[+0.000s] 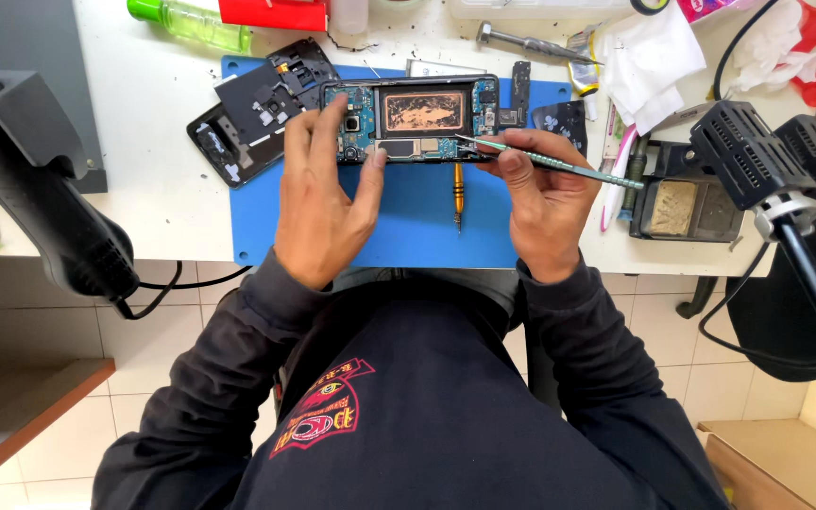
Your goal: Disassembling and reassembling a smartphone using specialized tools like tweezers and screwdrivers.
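**Op:** White bench (158,203) under me, blue work mat (408,236) on it, tiled floor below the near edge. My right hand (545,203) is closed around a thin metal pry tool (559,163), thumb and fingers pinching the shaft, its tip resting on the near edge of the opened phone (415,120).

**Spotter:** And your left?

**Op:** My left hand (318,194) lies over the phone's left end, fingers spread and pressing on the board, thumb at the near edge. It clamps nothing; it only steadies. The phone lies flat at the far side of the mat, back off, copper-coloured panel showing in the middle.

**Spotter:** What lies round it?

**Op:** A small yellow-handled screwdriver (459,194) lies on the mat just near of the phone, between my hands. Left of the phone, removed black covers (257,109) overlap the mat's edge. Far left, a green bottle (202,24). On the right, crumpled white tissue (649,66), then a black soldering stand (687,203). A black heat gun (40,189) hangs at the left.
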